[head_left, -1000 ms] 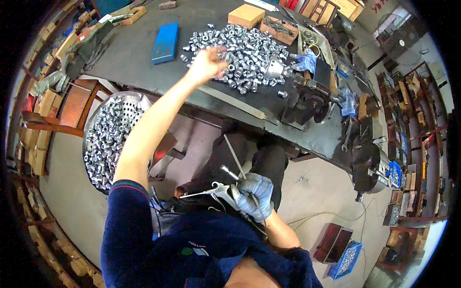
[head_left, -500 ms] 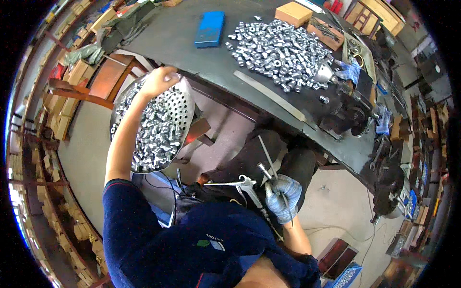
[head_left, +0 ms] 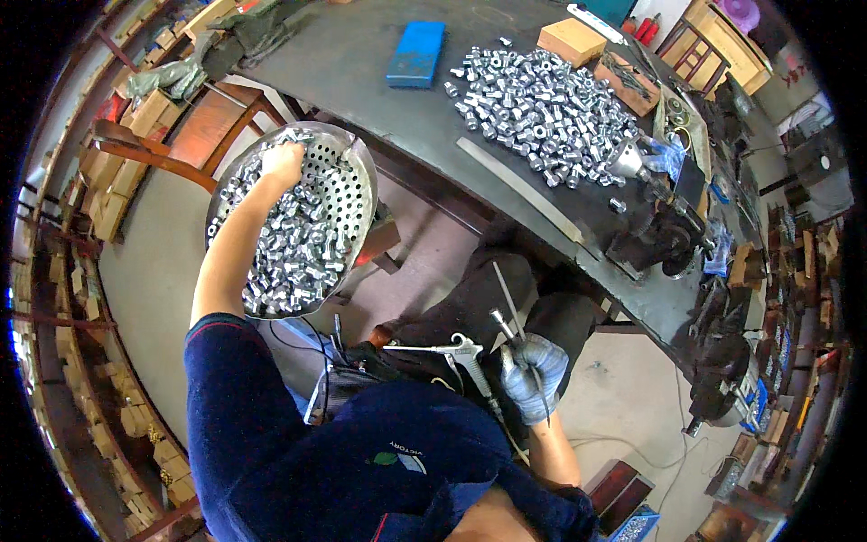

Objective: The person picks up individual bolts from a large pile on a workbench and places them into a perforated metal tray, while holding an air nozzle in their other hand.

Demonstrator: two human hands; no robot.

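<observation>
My bare left hand (head_left: pixel 284 163) is inside a round perforated metal bowl (head_left: pixel 363 176), over the shiny metal fittings (head_left: pixel 298 262) heaped in it. Its fingers curl downward, and their tips are hidden, so what they pinch does not show. In my gloved right hand (head_left: pixel 535 372), held above my lap, is a thin pointed metal rod (head_left: pixel 508 294). A short rod-like piece with a shiny metal end (head_left: pixel 498 316) sticks out of the same grip. Beside that hand, a silver air blow gun (head_left: pixel 465 352) lies across my lap.
A large pile of metal fittings (head_left: pixel 542 113) covers part of the dark workbench (head_left: pixel 361 99). Around it are a flat metal bar (head_left: pixel 519 190), a blue box (head_left: pixel 416 54), a yellow block (head_left: pixel 572 42) and a vise (head_left: pixel 664 230). A wooden chair (head_left: pixel 212 135) stands behind the bowl.
My left hand has gone from the bowl's far rim down among the fittings, its fingers now curled. My right hand keeps its hold on the rod. The view has shifted slightly.
</observation>
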